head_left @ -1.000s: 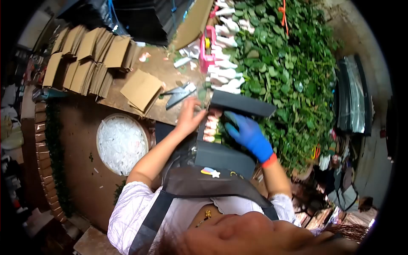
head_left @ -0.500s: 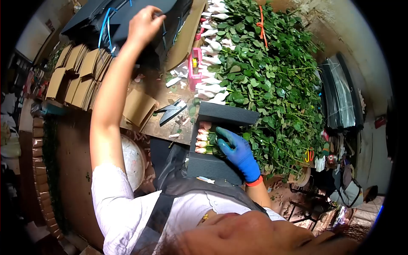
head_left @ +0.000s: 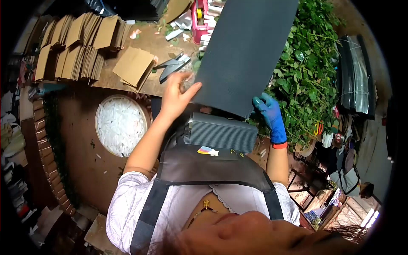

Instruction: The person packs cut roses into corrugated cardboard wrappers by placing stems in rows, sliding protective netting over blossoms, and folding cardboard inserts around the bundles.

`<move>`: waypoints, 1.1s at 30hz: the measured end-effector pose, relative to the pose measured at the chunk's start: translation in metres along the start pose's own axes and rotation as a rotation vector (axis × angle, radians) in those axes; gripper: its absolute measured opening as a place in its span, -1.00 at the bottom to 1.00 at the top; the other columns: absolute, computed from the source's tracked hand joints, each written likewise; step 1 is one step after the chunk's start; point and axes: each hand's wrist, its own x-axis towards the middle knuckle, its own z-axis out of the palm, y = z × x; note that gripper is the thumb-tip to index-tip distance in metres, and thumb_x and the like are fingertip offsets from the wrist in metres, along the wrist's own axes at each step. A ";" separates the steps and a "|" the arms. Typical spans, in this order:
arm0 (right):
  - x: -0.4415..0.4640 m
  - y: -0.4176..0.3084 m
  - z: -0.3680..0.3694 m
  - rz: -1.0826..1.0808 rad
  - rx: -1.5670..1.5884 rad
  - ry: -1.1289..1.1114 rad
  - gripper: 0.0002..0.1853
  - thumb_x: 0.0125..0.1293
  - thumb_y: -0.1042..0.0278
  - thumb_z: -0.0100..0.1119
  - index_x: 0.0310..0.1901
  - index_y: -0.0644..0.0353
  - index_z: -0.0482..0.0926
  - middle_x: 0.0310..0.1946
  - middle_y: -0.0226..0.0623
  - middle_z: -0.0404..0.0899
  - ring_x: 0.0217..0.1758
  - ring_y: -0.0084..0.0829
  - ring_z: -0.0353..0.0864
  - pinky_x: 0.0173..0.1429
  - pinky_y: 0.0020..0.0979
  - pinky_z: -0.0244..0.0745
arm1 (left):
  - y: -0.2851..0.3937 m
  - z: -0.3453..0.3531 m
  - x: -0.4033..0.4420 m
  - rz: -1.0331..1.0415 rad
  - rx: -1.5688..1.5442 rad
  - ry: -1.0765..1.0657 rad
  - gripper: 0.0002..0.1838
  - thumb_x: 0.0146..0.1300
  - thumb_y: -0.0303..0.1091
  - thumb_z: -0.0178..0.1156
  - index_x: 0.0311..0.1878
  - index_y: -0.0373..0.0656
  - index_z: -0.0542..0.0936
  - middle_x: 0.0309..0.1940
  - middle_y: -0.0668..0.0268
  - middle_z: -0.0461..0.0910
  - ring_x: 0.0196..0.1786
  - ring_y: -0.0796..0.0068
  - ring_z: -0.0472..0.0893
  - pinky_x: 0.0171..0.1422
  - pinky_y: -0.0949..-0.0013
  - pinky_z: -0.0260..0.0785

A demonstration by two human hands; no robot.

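A large dark grey sheet spans the middle of the view, slanting from the top down to just above the ribbed dark packaging by the apron. My bare left hand is beside the sheet's lower left edge, thumb and fingers apart, its thumb close to the edge. At the lower right corner, my right hand, in a blue glove, has its fingers bent against the sheet's edge. The sheet hides most of the pink roses seen earlier in the packaging.
Grey cutters and cardboard pieces lie on the table. Stacked cardboard is at the upper left, above a round tub of white pieces. A pink holder stands behind the sheet; leafy stems cover the right side.
My left hand reached up to the dark stack at the top and came back down. The large sheet now covers the roses and packaging, and my right hand has moved from the roses to its edge.
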 end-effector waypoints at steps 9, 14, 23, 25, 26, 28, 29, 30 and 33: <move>0.004 -0.019 0.012 -0.210 -0.936 -0.276 -0.70 0.29 -0.01 0.28 -0.15 0.02 0.70 -0.25 -0.26 0.72 -0.15 -0.15 0.72 -0.02 -0.16 0.60 | -0.090 0.022 -0.001 -0.338 0.130 -0.568 -0.48 0.38 -0.09 0.34 -0.59 -0.24 0.44 -0.67 0.47 0.32 -0.50 0.69 0.28 -0.43 0.38 0.19; 0.053 0.037 0.050 -0.428 -1.126 -0.536 -0.71 0.30 0.07 0.29 -0.02 -0.02 0.64 -0.18 -0.30 0.70 -0.05 -0.18 0.70 0.05 -0.13 0.57 | -0.066 0.013 0.007 0.250 0.562 -0.496 -0.54 0.26 -0.15 0.41 -0.65 -0.20 0.52 -0.68 0.23 0.43 -0.58 0.32 0.46 -0.45 0.21 0.35; 0.046 0.036 0.047 -0.340 -1.031 -0.495 -0.71 0.31 0.06 0.26 -0.04 0.01 0.64 -0.17 -0.18 0.73 -0.08 -0.14 0.71 0.07 -0.11 0.57 | -0.067 0.065 0.012 0.816 0.667 -0.712 -0.19 0.31 0.19 0.18 0.52 -0.07 0.32 0.57 0.17 0.21 0.56 0.20 0.27 0.62 0.12 0.10; 0.035 0.016 0.039 -0.364 -0.961 -0.531 -0.70 0.31 0.08 0.26 -0.01 0.00 0.65 -0.14 -0.20 0.72 -0.04 -0.15 0.70 0.09 -0.14 0.57 | -0.061 0.064 0.011 0.783 0.670 -0.748 -0.09 0.31 0.30 0.11 0.58 -0.04 0.23 0.62 0.17 0.11 0.61 0.19 0.18 0.68 0.08 -0.03; 0.028 0.001 0.038 -0.390 -0.961 -0.561 -0.69 0.30 0.09 0.26 0.01 0.00 0.65 -0.11 -0.21 0.71 -0.01 -0.16 0.69 0.11 -0.15 0.56 | -0.064 0.066 0.011 0.795 0.692 -0.732 -0.08 0.27 0.36 0.12 0.55 -0.03 0.28 0.62 0.16 0.10 0.61 0.19 0.18 0.67 0.08 -0.01; 0.023 -0.038 0.041 -0.627 -0.967 -0.388 -0.64 0.29 0.11 0.29 0.07 0.01 0.63 -0.05 -0.24 0.69 0.02 -0.18 0.68 0.12 -0.16 0.56 | -0.068 0.066 0.012 0.818 0.687 -0.724 -0.10 0.25 0.36 0.14 0.50 -0.06 0.34 0.59 0.19 0.18 0.59 0.22 0.21 0.60 0.12 0.09; 0.021 -0.064 0.051 -0.833 -0.962 -0.177 -0.61 0.27 0.12 0.31 0.10 0.02 0.62 -0.02 -0.26 0.68 0.03 -0.19 0.67 0.11 -0.18 0.55 | -0.069 0.066 0.011 0.830 0.685 -0.720 -0.11 0.25 0.36 0.16 0.47 -0.08 0.38 0.57 0.20 0.22 0.58 0.23 0.22 0.57 0.13 0.14; 0.021 -0.079 0.060 -1.034 -0.944 0.045 -0.58 0.26 0.13 0.33 0.14 0.03 0.60 0.01 -0.27 0.67 0.04 -0.20 0.67 0.10 -0.19 0.55 | -0.071 0.067 0.008 0.727 0.780 -0.814 -0.11 0.24 0.38 0.15 0.45 -0.09 0.40 0.54 0.20 0.26 0.56 0.22 0.24 0.52 0.17 0.19; 0.063 -0.059 0.079 -0.915 -1.163 0.176 -0.62 0.26 0.11 0.30 0.06 0.05 0.60 0.11 -0.28 0.61 0.15 -0.20 0.61 0.16 -0.14 0.51 | -0.074 0.067 0.008 0.816 0.714 -0.718 -0.10 0.24 0.38 0.14 0.45 -0.11 0.40 0.48 0.18 0.34 0.53 0.22 0.28 0.50 0.17 0.20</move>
